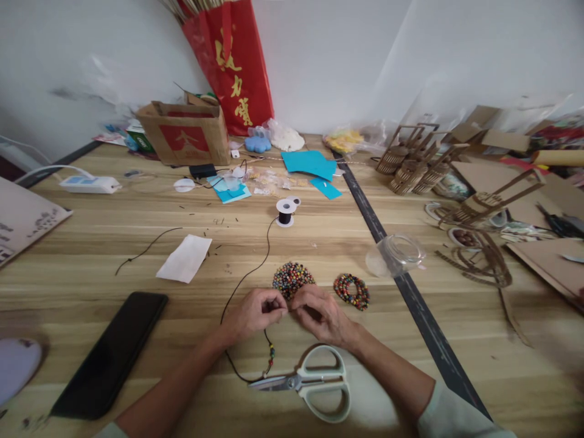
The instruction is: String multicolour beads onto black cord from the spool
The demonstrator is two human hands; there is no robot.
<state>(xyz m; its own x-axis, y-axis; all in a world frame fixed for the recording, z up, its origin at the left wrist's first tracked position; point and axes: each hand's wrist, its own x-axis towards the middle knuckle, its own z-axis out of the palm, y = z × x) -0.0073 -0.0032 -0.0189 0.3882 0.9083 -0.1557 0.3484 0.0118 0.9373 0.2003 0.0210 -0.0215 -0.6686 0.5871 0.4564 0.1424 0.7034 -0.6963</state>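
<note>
My left hand [256,313] is closed in a pinch, and the black cord [237,286] runs up beneath it with a few colored beads [272,354] threaded on. Close by on the right, my right hand [325,313] has thumb and fingertips drawn together at the edge of a heap of multicolored beads [292,278]. Whatever lies between those fingertips is too small to make out. From a white spool [285,213] the cord loops left and down to the scissors [314,382] lying below my hands. A coiled string of beads [351,291] rests right of the heap.
A black phone [112,353] and white paper [184,258] lie to the left. A clear jar [396,254] is on its side at right. Behind stand a cardboard box [191,137] and red bag [235,67]; small bamboo baskets [410,164] stand at back right.
</note>
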